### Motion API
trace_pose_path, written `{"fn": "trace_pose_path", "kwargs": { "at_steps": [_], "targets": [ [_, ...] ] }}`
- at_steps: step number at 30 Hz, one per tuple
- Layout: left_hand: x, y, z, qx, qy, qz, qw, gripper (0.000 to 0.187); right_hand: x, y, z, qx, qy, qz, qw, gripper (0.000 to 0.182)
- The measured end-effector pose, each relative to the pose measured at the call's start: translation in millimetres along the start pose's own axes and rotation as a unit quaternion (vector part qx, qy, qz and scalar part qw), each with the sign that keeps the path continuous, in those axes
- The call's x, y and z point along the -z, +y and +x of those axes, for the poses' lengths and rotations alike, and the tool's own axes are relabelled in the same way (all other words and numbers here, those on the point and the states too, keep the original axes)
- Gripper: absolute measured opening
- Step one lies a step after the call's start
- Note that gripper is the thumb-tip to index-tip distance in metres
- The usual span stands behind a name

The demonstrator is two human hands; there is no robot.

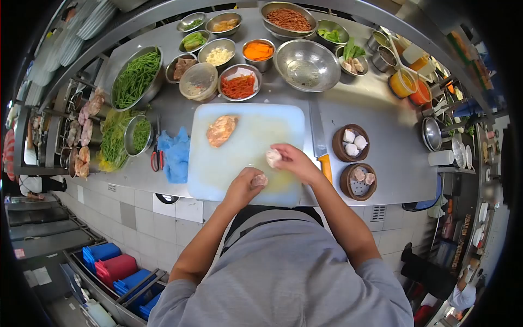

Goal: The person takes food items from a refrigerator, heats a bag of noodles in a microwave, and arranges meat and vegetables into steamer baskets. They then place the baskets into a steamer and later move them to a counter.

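Over the lower part of a white cutting board [250,117], my left hand [245,185] is closed on a small pinkish dumpling [260,180]. Slightly higher and to the right, my right hand [294,162] pinches a whitish bun [273,158] between its fingers. The two hands are apart. A browned piece of meat [222,131] lies at the board's upper left. Right of the board rests a large knife with a yellow handle [325,168]. Beyond it stand two round steamer baskets, one [337,143] with white buns, the other [344,188] with pinkish dumplings.
Left of the board are a blue cloth [174,155], red-handled scissors [157,158] and bowls of green beans [135,79]. Behind it stand metal bowls, including shredded carrot [238,84] and a large colander [308,65]. Another person [436,275] is at the lower right.
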State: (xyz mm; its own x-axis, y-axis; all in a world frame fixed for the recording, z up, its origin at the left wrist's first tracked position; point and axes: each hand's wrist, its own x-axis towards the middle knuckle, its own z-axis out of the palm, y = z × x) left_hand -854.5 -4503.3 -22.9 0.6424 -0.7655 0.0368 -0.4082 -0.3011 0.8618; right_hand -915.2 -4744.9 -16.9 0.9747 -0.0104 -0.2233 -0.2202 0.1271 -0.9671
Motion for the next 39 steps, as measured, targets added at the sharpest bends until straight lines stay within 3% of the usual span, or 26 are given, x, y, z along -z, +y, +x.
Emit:
{"fn": "trace_pose_path", "kwargs": {
  "at_steps": [3,5,7,9,13,14,16,19,24,26,30,32,34,36,38,39],
  "targets": [
    [-9.9,21.5,6.5,0.004,0.023,-0.04,0.999,0.041,22.8,-0.4,-65.8,-0.035,0.023,0.173,0.984,0.052],
    [-28.1,36.9,28.6,0.003,-0.018,-0.075,0.997,0.041,46.1,-8.3,-113.7,-0.05,0.091,0.291,0.951,0.055],
    [-53.8,59.8,55.4,0.0,-0.066,-0.11,0.992,0.041,72.3,-12.2,-154.0,-0.011,0.148,0.279,0.949,0.05],
    [-78.2,87.9,86.8,-0.069,-0.147,-0.113,0.98,0.037,106.5,-8.8,-198.2,0.02,0.254,0.209,0.944,0.045],
    [-139.2,133.9,135.7,-0.173,-0.233,-0.039,0.956,0.037,150.9,-2.2,-245.2,-0.024,0.387,-0.048,0.921,0.045],
    [-158.3,138.9,147.0,-0.21,-0.245,-0.017,0.946,0.036,156.1,1.1,-250.1,-0.023,0.396,-0.043,0.917,0.045],
    [-190.0,145.0,162.1,-0.239,-0.278,0.034,0.93,0.035,155.4,-10.6,-248.6,-0.074,0.398,-0.272,0.873,0.042],
    [-215.7,155.8,166.4,-0.262,-0.239,0.067,0.933,0.034,159.9,-5.4,-239.7,-0.023,0.399,-0.341,0.851,0.042],
    [-236.7,159.9,169.2,-0.233,-0.242,0.071,0.939,0.034,175.8,0.9,-241.3,-0.078,0.399,-0.376,0.833,0.047],
    [-234.7,158.2,169.9,-0.245,-0.239,0.13,0.931,0.035,176.1,2.6,-243.1,-0.084,0.39,-0.379,0.835,0.047],
    [-224.0,165.6,167.2,-0.23,-0.223,0.144,0.936,0.036,173.3,-6.7,-238.0,-0.071,0.357,-0.347,0.864,0.043],
    [-224.8,160.1,165.7,-0.242,-0.245,0.14,0.928,0.033,170.2,-19.8,-241.1,-0.116,0.343,-0.405,0.84,0.039],
    [-227.3,141.1,160.4,-0.212,-0.237,0.133,0.939,0.026,168.4,-4.1,-234.0,-0.062,0.354,-0.411,0.838,0.038],
    [-233.0,135.9,152.7,-0.248,-0.204,0.051,0.946,0.019,163.2,-6.3,-238.9,-0.107,0.336,-0.421,0.836,0.043],
    [-220.9,139.9,143.0,-0.254,-0.19,0.038,0.948,0.019,165.0,1.1,-244.3,-0.016,0.335,-0.421,0.843,0.045],
    [-211.1,156.0,136.7,-0.258,-0.195,0.044,0.945,0.02,165.4,-11.5,-258.9,-0.045,0.313,-0.435,0.843,0.043]
  ]
}}
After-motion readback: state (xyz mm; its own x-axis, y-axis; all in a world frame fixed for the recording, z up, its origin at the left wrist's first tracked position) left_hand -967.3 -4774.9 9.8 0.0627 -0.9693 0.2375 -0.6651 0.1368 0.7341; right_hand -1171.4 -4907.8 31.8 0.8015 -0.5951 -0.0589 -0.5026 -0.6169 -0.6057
